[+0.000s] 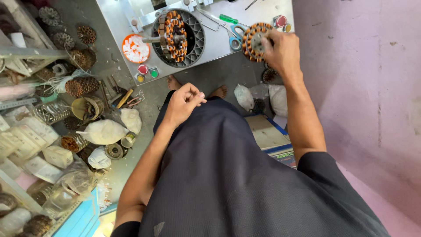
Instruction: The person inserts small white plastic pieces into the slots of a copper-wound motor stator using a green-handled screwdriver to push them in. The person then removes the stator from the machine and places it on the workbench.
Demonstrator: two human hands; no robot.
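Your dark garment [245,175] fills the lower frame, nearest the lens; both your forearms reach out over it; your bare feet [175,82] show on the floor just past its edge.

Your left hand [182,104] hovers over your lap, well short of the counter [210,48]; its fingers [193,94] are curled in with the tips pinched together, perhaps on something small, though I cannot tell what, if anything; it touches nothing else.

Your right hand [283,52] is stretched forward to the counter's near edge; its fingers [268,44] are closed down on the rim of a round copper-wound stator [253,40], gripping it from the right side; the stator lies flat by that edge, likely so the windings face up and it is easy to lift.

Just left of it lie blue-handled scissors [235,39] and a green-handled screwdriver [228,19], within easy reach of that hand; farther left a second wound stator [174,30] sits upright on a shaft inside a grey round cradle [193,39], probably held there for winding; coloured push buttons [147,72] line the front edge; an orange-rimmed dish [135,48] sits beside them.

Off to your left, floor and shelves [26,131] carry more wound cores [81,85] and white sacks [105,131], stock kept within arm's reach.
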